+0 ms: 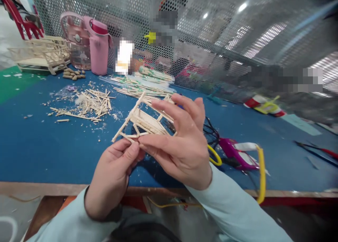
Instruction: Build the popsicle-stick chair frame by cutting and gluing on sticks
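A small frame model of thin wooden sticks (134,116), with a flat slatted panel inside it, is held tilted just above the blue tabletop. My left hand (112,173) pinches its lower near edge between thumb and fingers. My right hand (186,143) holds the model's right side: thumb and fingertips meet near my left thumb, while the other fingers arch over the top. That hand hides the model's right end. Broken stick pieces and crumbs (95,104) lie in a heap behind and left of my hands.
Behind the model are bundles of sticks (148,81). A larger stick model (39,59), peanuts (74,74), a clear bottle (79,48) and a pink bottle (99,50) stand left. A purple tool like a glue gun (235,152) and pliers (317,152) lie right. Perforated mesh (211,59) rises behind.
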Tool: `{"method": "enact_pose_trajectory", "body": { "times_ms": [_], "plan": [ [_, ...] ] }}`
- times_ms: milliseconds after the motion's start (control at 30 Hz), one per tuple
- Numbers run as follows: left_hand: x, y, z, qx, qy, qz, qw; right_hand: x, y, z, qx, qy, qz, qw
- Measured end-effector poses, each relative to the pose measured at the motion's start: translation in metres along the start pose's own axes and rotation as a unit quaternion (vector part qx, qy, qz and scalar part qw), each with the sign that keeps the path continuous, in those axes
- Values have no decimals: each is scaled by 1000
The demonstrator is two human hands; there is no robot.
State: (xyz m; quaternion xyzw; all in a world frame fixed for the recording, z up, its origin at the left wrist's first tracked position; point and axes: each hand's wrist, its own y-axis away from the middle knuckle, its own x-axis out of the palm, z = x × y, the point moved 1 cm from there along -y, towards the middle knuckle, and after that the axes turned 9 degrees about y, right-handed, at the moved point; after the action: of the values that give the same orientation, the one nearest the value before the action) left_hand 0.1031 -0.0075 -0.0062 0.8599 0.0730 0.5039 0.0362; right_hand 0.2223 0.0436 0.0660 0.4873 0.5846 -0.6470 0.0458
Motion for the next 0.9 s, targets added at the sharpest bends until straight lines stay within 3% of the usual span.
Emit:
{"method": "enact_pose_trajectory", "body": {
  "times_ms": [300,900],
  "plan": [
    [3,0,0,-14,44,4,999,6,3,8,54,10,-1,998],
    [0,0,6,31,-30,-48,998,11,7,-1,20,0,-29,999]
  ]
}}
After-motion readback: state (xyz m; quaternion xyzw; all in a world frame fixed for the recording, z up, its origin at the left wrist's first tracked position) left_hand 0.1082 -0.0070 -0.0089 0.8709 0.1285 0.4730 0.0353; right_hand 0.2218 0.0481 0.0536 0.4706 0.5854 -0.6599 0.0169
